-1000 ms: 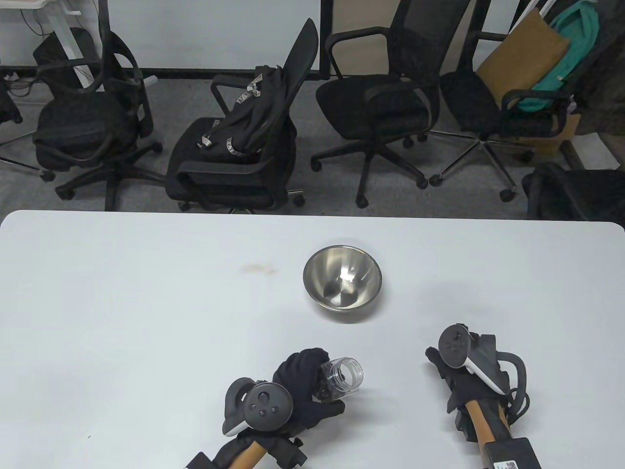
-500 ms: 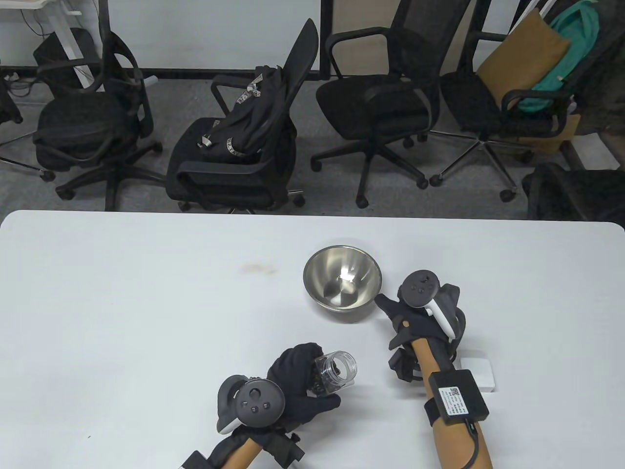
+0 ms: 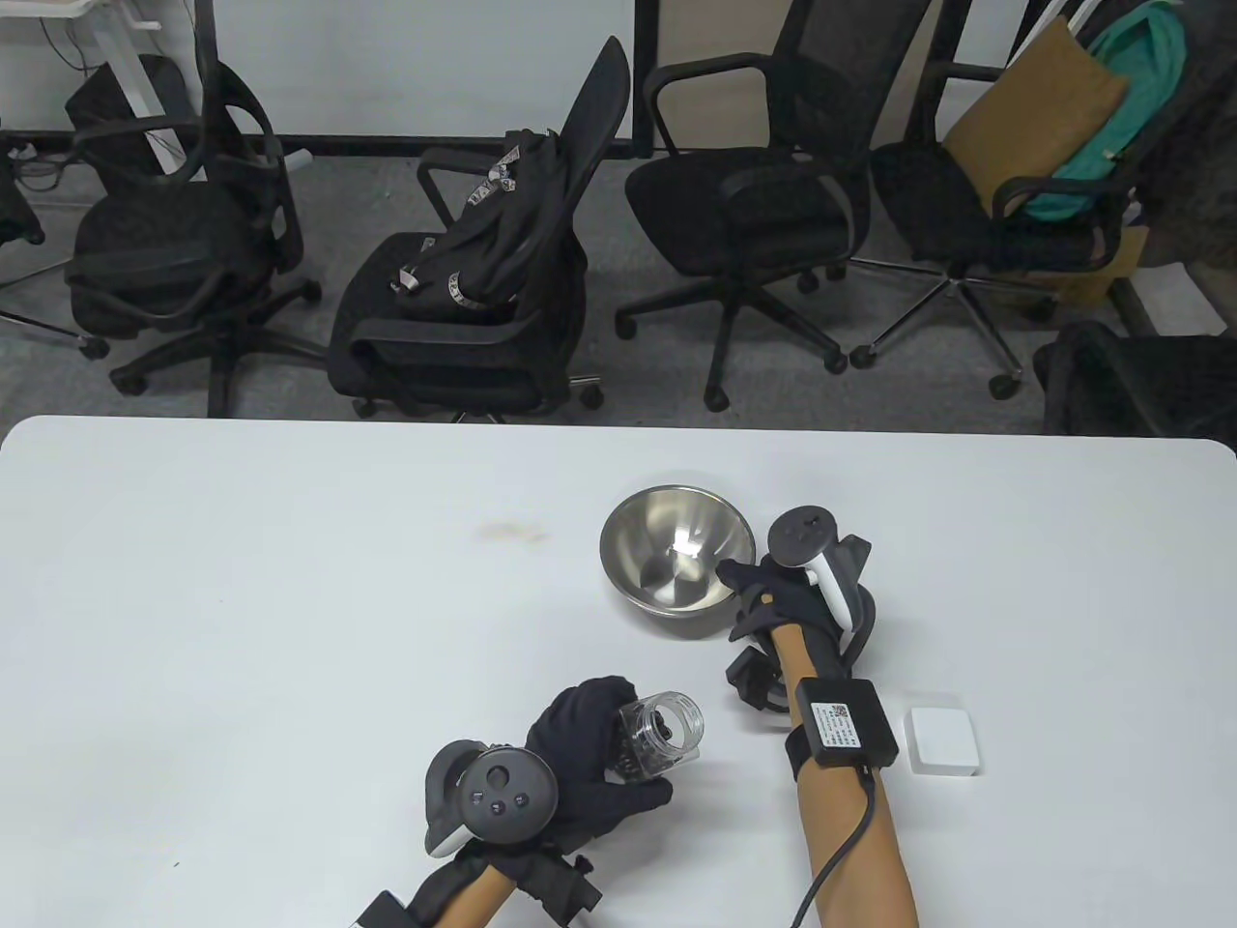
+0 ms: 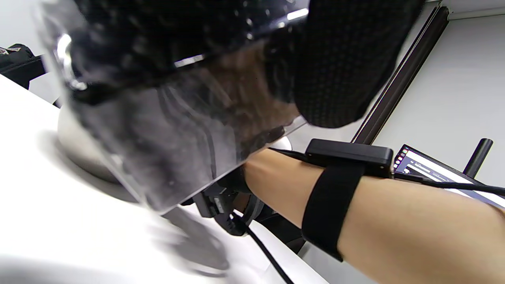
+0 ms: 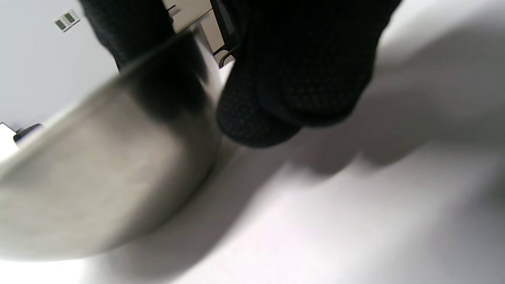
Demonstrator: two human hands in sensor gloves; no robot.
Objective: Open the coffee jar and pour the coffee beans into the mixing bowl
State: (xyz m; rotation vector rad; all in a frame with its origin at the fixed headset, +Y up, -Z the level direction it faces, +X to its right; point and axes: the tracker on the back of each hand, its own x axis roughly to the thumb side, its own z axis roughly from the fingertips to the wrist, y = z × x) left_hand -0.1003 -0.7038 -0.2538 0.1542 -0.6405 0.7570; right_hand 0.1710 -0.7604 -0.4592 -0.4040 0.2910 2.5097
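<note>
My left hand (image 3: pixel 618 764) grips a clear plastic coffee jar (image 3: pixel 665 730) near the table's front edge. The jar is open, tilted, its mouth facing right, with dark beans inside. It fills the left wrist view (image 4: pixel 158 110). The steel mixing bowl (image 3: pixel 667 541) stands at mid-table and holds nothing. My right hand (image 3: pixel 749 585) grips its right rim, thumb over the edge and fingers (image 5: pixel 300 79) outside the wall (image 5: pixel 98 169). The jar's white lid (image 3: pixel 942 740) lies flat on the table to the right of my right forearm.
The white table (image 3: pixel 242 628) has a faint brown stain (image 3: pixel 503 530) left of the bowl. Several black office chairs (image 3: pixel 464 319) stand beyond the far edge. A cable runs from the black box strapped to my right forearm (image 3: pixel 841 723).
My right hand moved from the front right of the table up and left to the bowl's rim, leaving the white lid on the table. My left hand with the jar shifted slightly left.
</note>
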